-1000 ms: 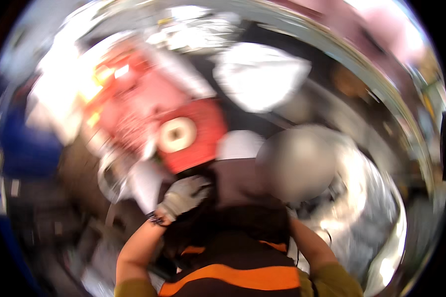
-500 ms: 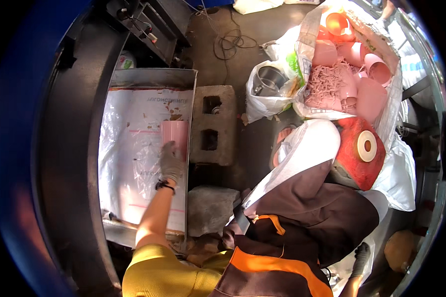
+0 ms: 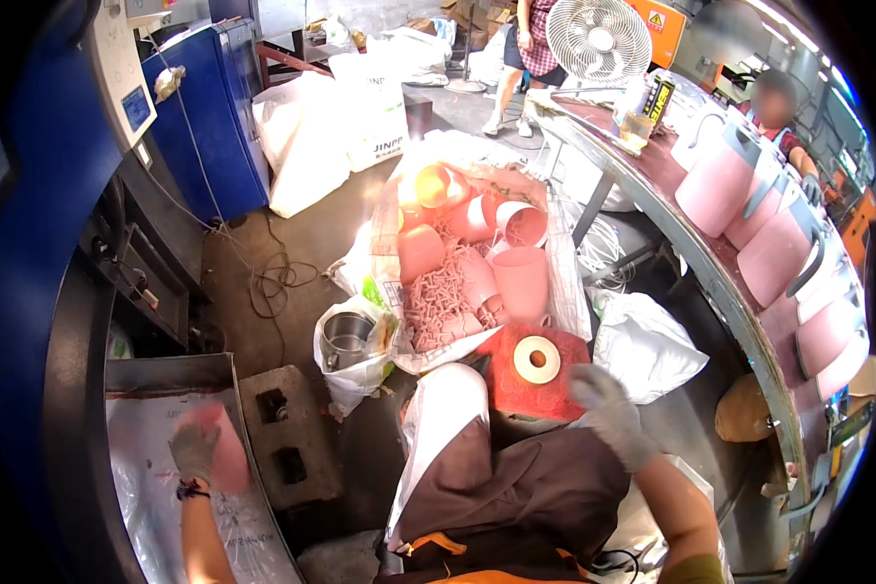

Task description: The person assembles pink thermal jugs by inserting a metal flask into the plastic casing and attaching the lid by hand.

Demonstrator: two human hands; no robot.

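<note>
My left hand (image 3: 197, 443), in a light glove, grips a pink plastic cup-shaped shell (image 3: 232, 456) over the plastic-lined tray (image 3: 170, 382) at the lower left. Motion blurs the shell, which looks tilted. My gloved right hand (image 3: 613, 417) is raised beside the red cushioned block (image 3: 516, 389), its fingers stretched out and slightly blurred, with nothing seen in them. On that block sits a cream ring (image 3: 536, 359) with a dark hole. Beyond my knees a large open sack (image 3: 387, 292) holds several pink cup-shaped shells (image 3: 521, 282) and pink plastic scraps (image 3: 440, 297).
A bench (image 3: 686, 229) at right carries several pink jugs (image 3: 718, 180); a co-worker (image 3: 779, 127) sits behind it. A fan (image 3: 599, 39) and another person (image 3: 528, 44) are farther back. A concrete block (image 3: 297, 457) stands beside the tray; a white bag holds a metal cup (image 3: 347, 338).
The view has swung up and rightward, bringing in the bench and people. My left hand now moves the pink shell that stood in the tray. My right hand has risen beside the red block.
</note>
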